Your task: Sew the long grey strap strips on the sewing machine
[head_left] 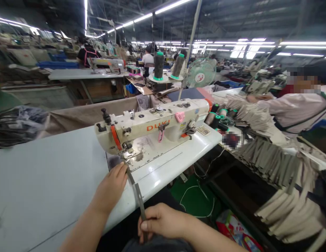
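Observation:
A cream sewing machine [152, 127] marked in orange letters stands on the white table [47, 182]. A narrow grey fabric strip [136, 194] runs from under its needle down toward me. My left hand [113, 187] rests on the table just in front of the needle, fingers pressed on the strip's upper end. My right hand [161, 220] is below the table edge, fingers closed in a pinch on the strip's lower end.
Two grey thread cones [159, 66] and a small fan [201, 72] stand behind the machine. Stacks of grey fabric strips [268, 161] pile at the right, where another person in a light sleeve [291, 106] works. More tables and workers fill the back.

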Tool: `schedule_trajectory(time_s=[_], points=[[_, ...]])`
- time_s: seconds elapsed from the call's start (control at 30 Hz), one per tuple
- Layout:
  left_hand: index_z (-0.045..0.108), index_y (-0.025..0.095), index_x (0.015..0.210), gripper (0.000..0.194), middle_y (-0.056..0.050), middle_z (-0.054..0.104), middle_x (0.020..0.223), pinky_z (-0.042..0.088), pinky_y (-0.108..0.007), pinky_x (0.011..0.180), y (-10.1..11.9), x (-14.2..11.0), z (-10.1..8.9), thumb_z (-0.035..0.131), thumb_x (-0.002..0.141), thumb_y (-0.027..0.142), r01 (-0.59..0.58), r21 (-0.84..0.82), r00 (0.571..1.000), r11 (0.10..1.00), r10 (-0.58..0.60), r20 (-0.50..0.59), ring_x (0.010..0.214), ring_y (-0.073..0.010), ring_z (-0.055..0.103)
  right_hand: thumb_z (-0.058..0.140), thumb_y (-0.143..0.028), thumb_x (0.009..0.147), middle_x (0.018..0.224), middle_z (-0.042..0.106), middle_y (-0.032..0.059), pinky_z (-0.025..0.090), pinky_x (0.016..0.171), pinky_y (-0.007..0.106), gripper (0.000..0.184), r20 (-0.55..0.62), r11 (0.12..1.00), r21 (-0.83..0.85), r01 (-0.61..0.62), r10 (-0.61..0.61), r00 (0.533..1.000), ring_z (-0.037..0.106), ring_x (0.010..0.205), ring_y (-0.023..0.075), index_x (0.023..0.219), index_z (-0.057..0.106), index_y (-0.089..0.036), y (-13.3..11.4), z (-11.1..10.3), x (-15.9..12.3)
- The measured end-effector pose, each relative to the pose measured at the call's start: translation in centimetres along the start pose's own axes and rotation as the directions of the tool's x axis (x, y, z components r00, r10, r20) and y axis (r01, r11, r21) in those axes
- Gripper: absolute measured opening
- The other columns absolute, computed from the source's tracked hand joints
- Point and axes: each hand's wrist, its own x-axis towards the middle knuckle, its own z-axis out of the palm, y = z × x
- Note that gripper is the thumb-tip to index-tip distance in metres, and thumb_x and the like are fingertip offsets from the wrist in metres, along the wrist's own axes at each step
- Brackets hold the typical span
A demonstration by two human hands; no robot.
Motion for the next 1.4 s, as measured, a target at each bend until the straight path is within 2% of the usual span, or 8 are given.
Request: schedule_trajectory(time_s=[0.17,0.4,0.53,0.63,0.77,0.87,1.07,1.4], points=[[0.068,0.013,0.122,0.032,-0.015,0.073,0.121,0.056,-0.04,0.104,-0.1,0.1,-0.2,0.043,0.102,0.017,-0.039,0.037,0.999,0.999,0.04,-0.008,0.118,-0.0281,0.068,0.071,-0.067,0.088,0.072,0.07,0.0017,0.047,0.065,0.022,0.054,-0.074,0.982,0.187,0.038,-0.025,0.997,0.066,0.065,0.0126,0.099,0.073,-0.014,-1.9,0.1,-0.5],[0.066,0.013,0.123,0.03,-0.016,0.073,0.12,0.058,-0.041,0.102,0.1,0.5,-0.2,0.046,0.102,0.017,-0.007,0.001,0.999,1.0,0.007,-0.04,0.117,-0.0282,0.069,0.082,-0.058,0.078,0.08,0.074,-0.0003,0.049,0.074,0.026,0.04,-0.041,0.991,-0.124,-0.054,0.049,0.998,0.066,0.078,0.017,0.088,0.083,-0.019,1.7,-0.5,0.5],[0.065,0.016,0.124,0.029,-0.013,0.073,0.119,0.059,-0.039,0.103,0.4,0.8,-0.6,0.046,0.102,0.016,0.066,-0.046,0.997,0.997,-0.067,-0.024,0.116,-0.0255,0.07,0.076,-0.055,0.084,0.077,0.072,0.0005,0.048,0.077,0.029,0.038,-0.078,0.984,-0.169,-0.052,0.039,0.996,0.064,0.078,0.0182,0.082,0.081,-0.018,1.9,-0.3,1.1],[0.064,0.015,0.121,0.026,-0.014,0.072,0.12,0.059,-0.038,0.104,0.6,1.2,-1.0,0.048,0.102,0.017,0.1,-0.06,0.995,0.993,-0.1,0.006,0.116,-0.0245,0.07,0.068,-0.055,0.092,0.079,0.073,0.0029,0.047,0.076,0.028,0.041,-0.034,0.992,-0.128,0.005,-0.009,0.999,0.063,0.077,0.0171,0.082,0.076,-0.016,0.2,-0.1,0.9],[0.063,0.014,0.119,0.023,-0.014,0.07,0.122,0.057,-0.039,0.108,0.5,1.5,-1.2,0.047,0.102,0.015,0.132,-0.053,0.988,0.99,-0.127,0.086,0.12,-0.0244,0.068,0.063,-0.056,0.097,0.059,0.069,0.0016,0.042,0.059,0.024,0.042,0.084,0.988,0.154,0.026,-0.04,0.996,0.06,0.053,0.0139,0.088,0.069,-0.015,-2.2,0.1,-0.2],[0.063,0.014,0.116,0.021,-0.015,0.069,0.123,0.056,-0.04,0.109,0.6,1.5,-1.4,0.048,0.102,0.017,0.147,-0.051,0.985,0.988,-0.141,0.103,0.12,-0.025,0.068,0.062,-0.058,0.098,0.052,0.064,-0.0012,0.034,0.049,0.022,0.044,0.094,0.975,0.221,0.014,-0.036,0.995,0.055,0.042,0.0122,0.09,0.067,-0.016,-2.9,0.2,-1.2],[0.058,0.016,0.125,0.026,-0.015,0.066,0.13,0.055,-0.042,0.11,0.7,1.4,-1.3,0.047,0.101,0.016,0.2,-0.088,0.974,0.976,-0.189,0.125,0.125,-0.0251,0.066,0.062,-0.061,0.096,0.065,0.068,0.0042,0.044,0.065,0.027,0.053,0.062,0.999,-0.02,0.049,-0.048,0.997,0.063,0.064,0.0161,0.081,0.077,-0.013,-1.5,-0.1,-1.5],[0.057,0.014,0.13,0.029,-0.016,0.066,0.132,0.054,-0.043,0.112,0.9,1.4,-1.0,0.047,0.103,0.019,0.196,-0.05,0.974,0.979,-0.189,0.126,0.127,-0.0261,0.064,0.061,-0.066,0.095,0.065,0.066,0.0042,0.046,0.07,0.032,0.056,-0.018,0.998,-0.033,0.048,-0.048,0.999,0.062,0.065,0.0185,0.075,0.078,-0.016,-0.1,-0.7,-1.5]])
